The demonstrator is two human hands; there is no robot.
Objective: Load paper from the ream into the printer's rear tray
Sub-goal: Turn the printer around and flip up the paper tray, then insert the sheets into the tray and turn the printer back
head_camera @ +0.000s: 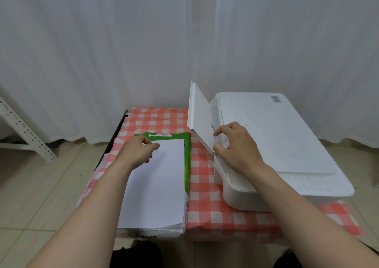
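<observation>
one head-worn wide-angle view looks forward and down from close above the desk (207,185), near enough that both forearms fill the lower frame; it faces a white curtain (123,52), with tiled floor (41,185) at the edges.

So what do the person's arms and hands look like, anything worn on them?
Both forearms are bare up to the frame's edge, with no sleeves showing. The left hand and right hand wear no gloves, and no rings, watch or bracelets are visible.
</observation>
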